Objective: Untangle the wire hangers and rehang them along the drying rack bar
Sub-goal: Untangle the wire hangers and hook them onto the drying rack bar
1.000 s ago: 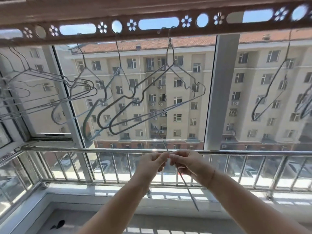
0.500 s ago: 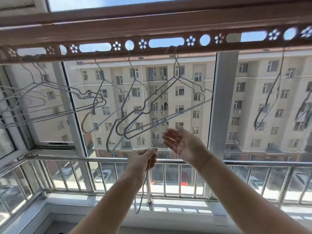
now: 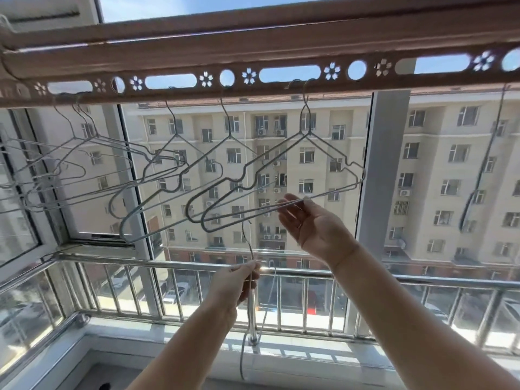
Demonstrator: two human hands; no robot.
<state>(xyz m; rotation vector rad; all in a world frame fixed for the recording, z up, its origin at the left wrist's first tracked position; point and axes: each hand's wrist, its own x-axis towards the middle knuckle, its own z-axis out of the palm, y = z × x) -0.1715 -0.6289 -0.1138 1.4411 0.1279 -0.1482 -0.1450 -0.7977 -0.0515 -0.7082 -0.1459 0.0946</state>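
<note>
Head view: my left hand pinched a loose hanger between its fingers; my right hand, fingers spread open, had risen to touch a hung hanger on its lower wire.

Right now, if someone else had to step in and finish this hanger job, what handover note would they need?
Left hand grips a loose hanger, hook up, below the hung ones.
Right hand is open, fingertips at the bottom wire of the overlapping pair on the drying rack bar.
Done: several hangers hook on the bar.
Left: hang the loose hanger, separate the pair, and spread out the overlapping bunch at the left end.
</note>
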